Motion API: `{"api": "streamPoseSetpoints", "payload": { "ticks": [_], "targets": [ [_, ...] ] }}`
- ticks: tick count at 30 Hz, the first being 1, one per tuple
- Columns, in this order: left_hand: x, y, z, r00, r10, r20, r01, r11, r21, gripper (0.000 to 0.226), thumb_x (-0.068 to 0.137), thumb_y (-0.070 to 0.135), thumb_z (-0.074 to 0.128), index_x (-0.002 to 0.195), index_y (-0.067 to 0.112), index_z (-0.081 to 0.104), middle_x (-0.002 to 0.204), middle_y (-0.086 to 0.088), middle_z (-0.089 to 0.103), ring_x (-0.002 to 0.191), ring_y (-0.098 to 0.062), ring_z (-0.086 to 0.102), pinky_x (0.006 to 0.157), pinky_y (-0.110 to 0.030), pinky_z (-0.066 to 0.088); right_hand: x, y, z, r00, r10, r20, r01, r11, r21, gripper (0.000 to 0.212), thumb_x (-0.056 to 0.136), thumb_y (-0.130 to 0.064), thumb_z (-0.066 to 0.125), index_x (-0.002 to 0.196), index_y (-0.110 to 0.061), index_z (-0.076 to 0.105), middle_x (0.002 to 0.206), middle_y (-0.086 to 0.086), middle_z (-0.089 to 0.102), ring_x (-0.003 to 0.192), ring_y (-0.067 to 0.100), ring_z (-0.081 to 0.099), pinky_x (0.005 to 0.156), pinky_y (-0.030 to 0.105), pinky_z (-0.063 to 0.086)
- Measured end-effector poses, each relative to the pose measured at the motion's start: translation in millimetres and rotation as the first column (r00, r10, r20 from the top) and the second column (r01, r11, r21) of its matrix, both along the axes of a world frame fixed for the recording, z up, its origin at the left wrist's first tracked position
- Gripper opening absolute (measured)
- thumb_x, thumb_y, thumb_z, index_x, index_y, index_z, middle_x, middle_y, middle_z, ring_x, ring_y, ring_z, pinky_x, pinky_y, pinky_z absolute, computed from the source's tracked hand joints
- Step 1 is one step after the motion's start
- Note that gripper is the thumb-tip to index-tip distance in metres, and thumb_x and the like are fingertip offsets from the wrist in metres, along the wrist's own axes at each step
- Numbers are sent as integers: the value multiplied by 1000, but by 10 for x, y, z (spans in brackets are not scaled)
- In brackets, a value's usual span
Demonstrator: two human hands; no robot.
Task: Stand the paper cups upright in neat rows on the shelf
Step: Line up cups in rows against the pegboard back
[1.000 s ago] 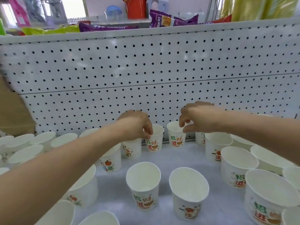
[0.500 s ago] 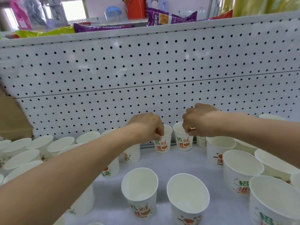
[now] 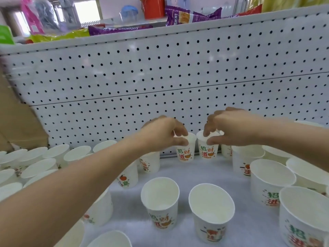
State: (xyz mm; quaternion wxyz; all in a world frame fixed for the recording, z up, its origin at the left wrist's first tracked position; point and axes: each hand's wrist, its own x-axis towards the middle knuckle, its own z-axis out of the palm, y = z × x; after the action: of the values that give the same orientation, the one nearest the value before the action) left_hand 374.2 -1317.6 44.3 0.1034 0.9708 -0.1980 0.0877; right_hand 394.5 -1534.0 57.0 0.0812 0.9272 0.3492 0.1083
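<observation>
Two white printed paper cups stand upright side by side at the back of the white shelf (image 3: 204, 175), against the pegboard. My left hand (image 3: 163, 134) pinches the rim of the left cup (image 3: 186, 152). My right hand (image 3: 229, 129) pinches the rim of the right cup (image 3: 208, 150). Two more upright cups, one (image 3: 160, 200) beside the other (image 3: 211, 213), stand nearer me in the middle of the shelf.
Several upright cups fill the shelf's left side (image 3: 39, 166) and right side (image 3: 272, 184). The white pegboard (image 3: 160, 77) backs the shelf. A cardboard box (image 3: 16, 122) stands at the far left. Snack bags (image 3: 188, 15) and an orange bucket (image 3: 153, 7) sit on the upper shelf.
Both hands have moved the two cups back toward the pegboard and closer together. The camera has shifted slightly forward.
</observation>
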Motion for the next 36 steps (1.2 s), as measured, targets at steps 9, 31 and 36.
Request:
{"api": "streamPoseSetpoints", "payload": {
  "ticks": [9,31,36],
  "targets": [
    [-961,397,87,935,-113,-336,181,967,181,90,43,80,73,125,62,41,108,42,46,102,23,40,79,-11,39,-1112,103,9,839,170,-516,-185,982,24,89,49,-89,57,128,-65,22,124,-41,35,112,-17,36,93,23,38],
    [-239,-26,-157,987,81,-136,-85,996,-22,84,54,65,81,124,25,57,113,11,62,93,-7,58,74,-24,44,-271,-139,-214,989,-32,-147,37,999,32,53,61,-75,62,97,-37,50,94,-20,52,86,5,51,62,27,40],
    [-263,-14,-144,982,104,-156,-119,989,-87,68,57,57,84,112,26,60,101,14,63,86,1,59,73,-21,49,-281,-217,-205,992,-10,-124,15,999,45,28,70,-59,67,81,-35,60,84,-19,55,78,-2,49,56,24,34]
  ]
}}
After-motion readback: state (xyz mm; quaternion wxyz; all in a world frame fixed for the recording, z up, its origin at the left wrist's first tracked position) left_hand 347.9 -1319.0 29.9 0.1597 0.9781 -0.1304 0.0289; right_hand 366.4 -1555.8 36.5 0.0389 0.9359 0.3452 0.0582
